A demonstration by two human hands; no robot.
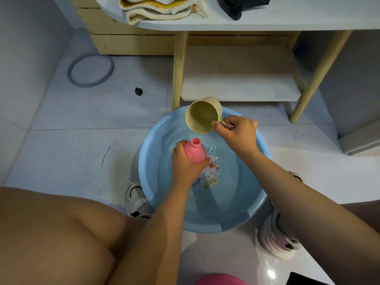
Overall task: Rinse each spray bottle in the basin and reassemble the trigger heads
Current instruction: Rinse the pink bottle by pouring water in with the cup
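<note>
Both hands are busy over the round blue plastic basin [255,208] of water on the floor. Her left hand [185,163] wraps around the body of the small pink plastic spray bottle [195,150], its open neck pointing far and up, no trigger head on it. Her right hand [239,133] pinches the handle of the beige plastic scoop cup [202,116], tilted toward the bottle. Wet, light and probably slippery, the bottle seems best held round its waist, not the narrow threaded neck.
</note>
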